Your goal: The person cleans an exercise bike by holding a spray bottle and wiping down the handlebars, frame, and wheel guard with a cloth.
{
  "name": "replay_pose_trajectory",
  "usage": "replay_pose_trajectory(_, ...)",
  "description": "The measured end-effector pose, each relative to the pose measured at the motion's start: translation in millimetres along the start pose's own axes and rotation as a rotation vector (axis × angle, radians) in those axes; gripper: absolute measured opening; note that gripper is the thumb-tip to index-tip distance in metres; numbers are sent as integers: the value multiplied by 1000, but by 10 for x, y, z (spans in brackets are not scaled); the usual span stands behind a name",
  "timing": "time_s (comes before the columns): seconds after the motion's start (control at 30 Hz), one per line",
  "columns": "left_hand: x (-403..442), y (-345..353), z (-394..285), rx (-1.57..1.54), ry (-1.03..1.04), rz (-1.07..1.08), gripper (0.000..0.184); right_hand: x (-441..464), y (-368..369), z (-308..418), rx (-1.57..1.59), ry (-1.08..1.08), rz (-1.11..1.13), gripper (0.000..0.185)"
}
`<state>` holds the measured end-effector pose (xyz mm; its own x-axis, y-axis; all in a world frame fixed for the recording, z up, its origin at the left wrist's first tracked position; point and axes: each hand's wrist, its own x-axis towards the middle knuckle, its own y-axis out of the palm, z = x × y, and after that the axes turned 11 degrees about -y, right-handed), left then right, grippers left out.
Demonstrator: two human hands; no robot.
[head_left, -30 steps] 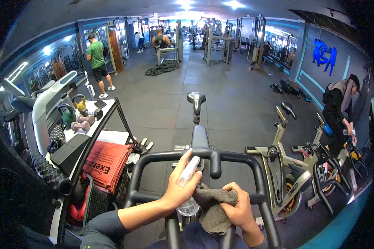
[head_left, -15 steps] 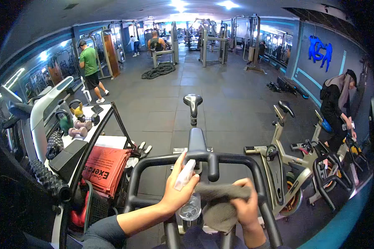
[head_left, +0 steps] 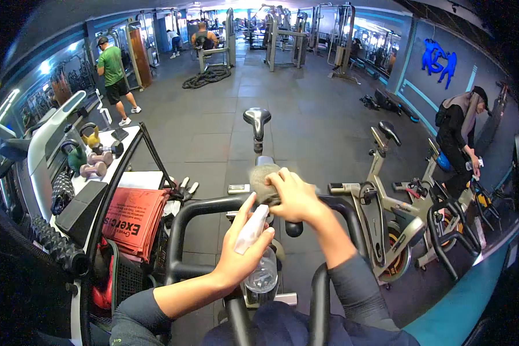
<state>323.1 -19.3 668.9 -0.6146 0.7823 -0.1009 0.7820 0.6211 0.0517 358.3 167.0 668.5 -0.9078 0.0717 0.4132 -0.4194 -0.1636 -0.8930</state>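
Note:
My left hand is closed around the neck of a spray bottle with a white trigger head and a clear body. My right hand grips a grey-brown cloth, pressed against the middle of the exercise bike's frame just beyond the handlebar. Black tubing forms the handlebar, which curves around both hands. Past the cloth stands the bike's black saddle. The cloth hides part of the frame beneath it, and its edge is slightly blurred.
At left, a rack holds kettlebells and dumbbells, with red exercise bags below. More stationary bikes stand at right, where a person in dark clothes bends over one. A person in a green shirt stands far left.
My right hand has moved forward and left with the cloth, from near the right handlebar to the bike's frame. My left hand still holds the spray bottle. The view has tilted down slightly.

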Motion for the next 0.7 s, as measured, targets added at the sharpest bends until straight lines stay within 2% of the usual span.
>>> replay_pose_trajectory(0.13, 4, 17, 43, -14, 98, 48, 71, 20, 10, -104, 50, 60, 102, 35)
replay_pose_trajectory(0.2, 12, 7, 68, 39, 180, 92, 72, 16, 149, -324, 239, 40, -178, 29)
replay_pose_trajectory(0.23, 28, -6, 82, 95, 257, 139, 74, 42, 94, -384, 500, 179, -161, 27)
replay_pose_trajectory(0.27, 63, -31, 96, 98, 260, 135, 74, 25, 150, -453, 554, 206, -343, 26)
replay_pose_trajectory(0.33, 116, -70, 109, 140, 204, 136, 72, -6, 65, -509, 473, 370, -495, 28)
replay_pose_trajectory(0.4, 101, -81, 75, 157, 164, 114, 71, -14, 17, -598, 512, 390, -622, 30)
replay_pose_trajectory(0.47, 94, -93, 48, 200, 141, 140, 71, 13, -13, -644, 571, 414, -604, 31)
replay_pose_trajectory(0.6, 87, -73, -2, 226, 123, 125, 73, 67, -52, -480, 498, 349, -770, 22)
replay_pose_trajectory(0.67, 102, -29, 34, 245, 223, 123, 75, 79, -78, -459, 572, 324, -731, 22)
replay_pose_trajectory(0.7, 115, 13, 52, 236, 260, 111, 84, 87, -74, -454, 580, 307, -736, 21)
